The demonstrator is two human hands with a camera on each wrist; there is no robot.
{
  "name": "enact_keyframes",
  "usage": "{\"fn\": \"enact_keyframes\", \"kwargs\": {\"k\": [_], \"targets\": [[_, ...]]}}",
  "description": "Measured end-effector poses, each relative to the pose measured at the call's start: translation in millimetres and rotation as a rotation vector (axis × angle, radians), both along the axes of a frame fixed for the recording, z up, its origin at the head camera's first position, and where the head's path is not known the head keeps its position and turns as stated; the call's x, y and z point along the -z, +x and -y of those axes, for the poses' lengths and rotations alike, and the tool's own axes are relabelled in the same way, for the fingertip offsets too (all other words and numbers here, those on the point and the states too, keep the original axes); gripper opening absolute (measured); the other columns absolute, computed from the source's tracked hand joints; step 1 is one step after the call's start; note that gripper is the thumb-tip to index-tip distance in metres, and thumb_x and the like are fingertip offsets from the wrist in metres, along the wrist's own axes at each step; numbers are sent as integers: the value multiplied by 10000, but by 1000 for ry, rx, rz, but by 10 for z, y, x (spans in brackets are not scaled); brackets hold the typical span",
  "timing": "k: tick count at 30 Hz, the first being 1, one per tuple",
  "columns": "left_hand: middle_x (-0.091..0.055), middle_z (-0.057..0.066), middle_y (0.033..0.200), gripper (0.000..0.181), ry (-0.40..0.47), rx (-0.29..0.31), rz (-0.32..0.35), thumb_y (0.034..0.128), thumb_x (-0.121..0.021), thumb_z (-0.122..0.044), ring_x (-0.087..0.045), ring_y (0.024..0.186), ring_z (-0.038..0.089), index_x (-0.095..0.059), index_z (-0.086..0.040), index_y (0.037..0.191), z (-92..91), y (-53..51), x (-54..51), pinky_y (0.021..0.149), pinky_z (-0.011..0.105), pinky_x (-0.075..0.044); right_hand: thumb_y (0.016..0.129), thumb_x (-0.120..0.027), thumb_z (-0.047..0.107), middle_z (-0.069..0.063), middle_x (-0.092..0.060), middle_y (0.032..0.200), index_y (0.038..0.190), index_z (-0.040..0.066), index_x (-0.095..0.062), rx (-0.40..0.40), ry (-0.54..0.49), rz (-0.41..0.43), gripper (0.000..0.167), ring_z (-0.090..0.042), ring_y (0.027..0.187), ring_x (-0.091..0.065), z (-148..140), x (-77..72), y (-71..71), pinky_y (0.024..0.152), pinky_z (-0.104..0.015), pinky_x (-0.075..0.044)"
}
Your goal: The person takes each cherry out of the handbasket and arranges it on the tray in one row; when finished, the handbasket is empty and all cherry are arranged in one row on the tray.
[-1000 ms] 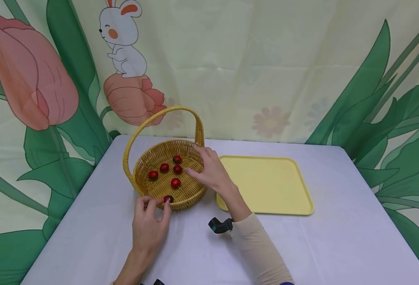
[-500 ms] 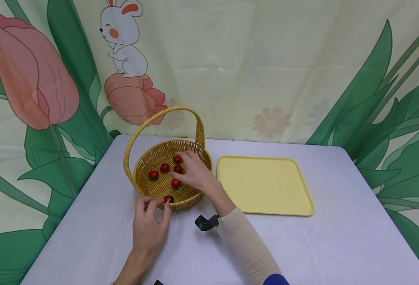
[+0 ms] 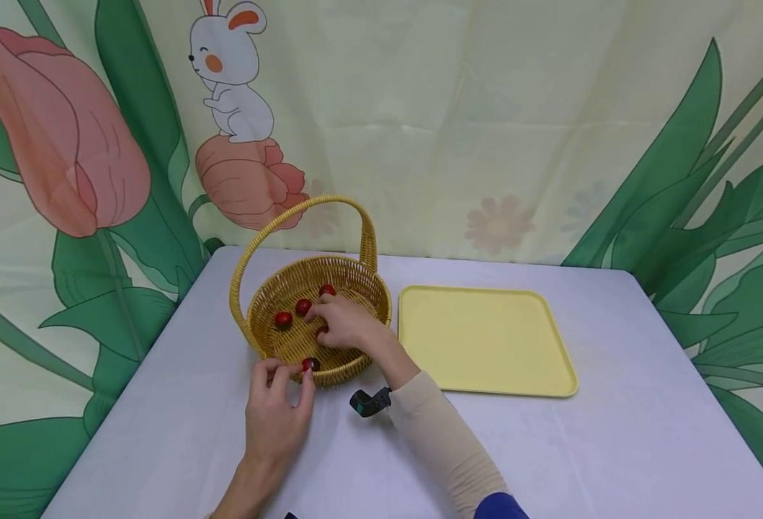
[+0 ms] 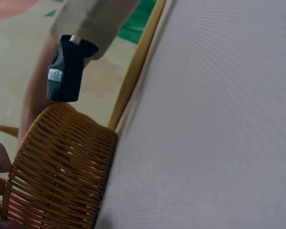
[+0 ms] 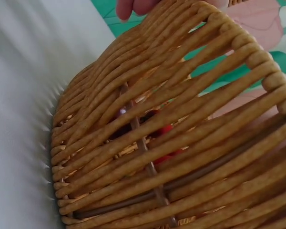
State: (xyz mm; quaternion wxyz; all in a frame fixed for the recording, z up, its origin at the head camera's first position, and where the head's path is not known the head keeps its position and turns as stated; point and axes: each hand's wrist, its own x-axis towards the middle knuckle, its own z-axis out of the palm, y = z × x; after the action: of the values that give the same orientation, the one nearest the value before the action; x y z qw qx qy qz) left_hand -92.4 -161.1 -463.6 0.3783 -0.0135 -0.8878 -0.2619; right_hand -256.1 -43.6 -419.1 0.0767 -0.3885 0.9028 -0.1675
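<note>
A round wicker basket (image 3: pixel 276 288) with a tall arched handle stands at the left of the table, holding several small shiny red fruits (image 3: pixel 283 321). My left hand (image 3: pixel 277 418) pinches its near rim, beside a dark-red fruit (image 3: pixel 310 365) at the wall. My right hand (image 3: pixel 349 322) reaches in over the right side, fingers bent down among the fruits. Partly covered by its thumb is one red fruit (image 3: pixel 320 332); whether it is gripped is hidden. In the left wrist view, left fingertips (image 4: pixel 2 162) touch the woven basket wall (image 4: pixel 62 167).
A flat yellow tray (image 3: pixel 485 342) lies right of the basket on the white tablecloth (image 3: pixel 614 447). Behind the table hangs a cloth backdrop (image 3: pixel 420 144) with printed tulips and a rabbit. A black wrist device (image 3: pixel 369 402) juts out from the right sleeve.
My right hand has moved left from the basket's right rim, down among the fruits, covering one of them. The left hand stays at the near rim.
</note>
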Motion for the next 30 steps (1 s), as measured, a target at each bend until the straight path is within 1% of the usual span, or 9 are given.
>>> {"fn": "enact_keyframes", "kwargs": {"k": [3,5,8,13,19,22,26,28,30], "targets": [[-527,139,1007,156,5,3,-4,819,-765,-108,-569,842,206,-703,0,913,1,0,2,670,373,-552,894,-665,100,-1,-607,1241,1172,216,-725,-57,22,18,307,-154,1045,-579,-6,6,-1,858,-281,-512],[-527,140,1004,150,15,10,-8,822,-757,-104,-567,841,209,-702,2,913,-1,0,4,671,369,-538,889,-655,47,1,-615,1211,1138,212,-739,-94,41,27,311,-143,1028,-582,-9,7,-3,871,-264,-507],[-527,141,1001,148,19,11,-9,824,-753,-106,-569,843,213,-702,-1,914,-3,2,5,676,369,-537,895,-645,4,7,-620,1187,1107,216,-750,-112,67,61,317,-131,1031,-578,-15,11,-4,897,-257,-506],[-529,138,1001,159,11,4,-11,815,-769,-104,-578,848,219,-703,3,913,-7,7,7,682,390,-559,901,-619,-51,11,-632,1172,1114,209,-746,-86,86,127,359,-128,1020,-579,-24,19,3,909,-254,-513],[-529,137,1000,166,10,5,-14,813,-771,-107,-576,845,214,-702,6,913,-10,11,4,679,392,-554,897,-621,-65,5,-641,1197,1190,198,-720,-49,87,133,406,-133,1060,-594,-25,17,9,962,-262,-521],[-528,139,998,168,8,7,-18,813,-769,-107,-577,845,216,-703,11,914,-8,10,1,679,393,-554,895,-630,-54,-11,-626,1219,1219,185,-706,-34,62,137,410,-133,1053,-594,-36,-9,19,942,-254,-525],[-527,142,998,165,4,9,-20,817,-761,-108,-579,844,221,-702,12,915,-2,7,0,668,387,-552,902,-650,-9,-26,-598,1235,1255,164,-682,-20,8,132,394,-132,1015,-583,-84,-77,37,877,-231,-521],[-528,142,999,163,11,13,-22,818,-757,-106,-579,842,226,-701,12,915,0,5,1,663,388,-545,908,-660,24,-24,-590,1225,1262,155,-672,-15,-25,113,378,-135,984,-575,-125,-116,38,842,-228,-514],[-528,142,999,159,10,13,-22,819,-754,-108,-578,838,228,-701,9,914,1,5,0,654,380,-542,914,-670,61,-15,-588,1224,1260,147,-665,-8,-66,88,357,-129,992,-569,-175,-154,38,852,-227,-513]]}}
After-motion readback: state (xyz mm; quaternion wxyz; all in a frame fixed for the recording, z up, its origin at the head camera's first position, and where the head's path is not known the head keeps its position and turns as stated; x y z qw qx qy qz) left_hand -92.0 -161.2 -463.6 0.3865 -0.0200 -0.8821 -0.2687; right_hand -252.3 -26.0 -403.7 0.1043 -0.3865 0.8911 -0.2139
